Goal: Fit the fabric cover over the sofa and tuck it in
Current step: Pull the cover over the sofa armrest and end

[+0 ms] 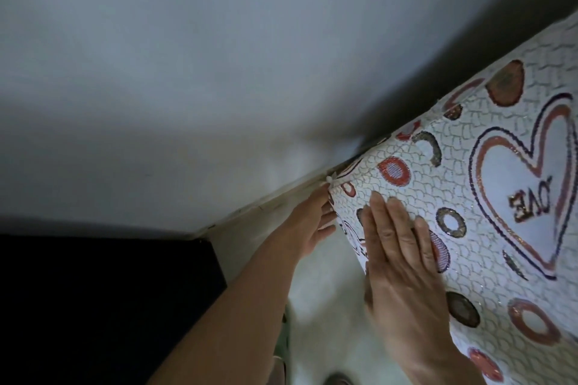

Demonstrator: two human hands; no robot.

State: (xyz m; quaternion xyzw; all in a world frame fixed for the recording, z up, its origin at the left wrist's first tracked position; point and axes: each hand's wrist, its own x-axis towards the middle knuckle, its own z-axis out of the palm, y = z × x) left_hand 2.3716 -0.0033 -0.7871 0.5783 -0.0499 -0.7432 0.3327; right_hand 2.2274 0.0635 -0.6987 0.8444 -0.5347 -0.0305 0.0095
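A white fabric cover (488, 259) printed with red and brown rings and a large heart reading "LOVE" lies stretched over the sofa on the right. My right hand (403, 262) lies flat on the cover near its corner, fingers straight and pressing down. My left hand (309, 225) reaches to the cover's edge at the sofa's end, its fingertips against the hem; part of them is hidden behind the fabric. The sofa under the cover is not visible.
A pale wall (187, 72) runs close behind the sofa, with a skirting strip (250, 212) at its base. A dark block (93, 306) fills the lower left. Light floor (328, 322) shows between my arms, with a shoe tip (337, 380) at the bottom.
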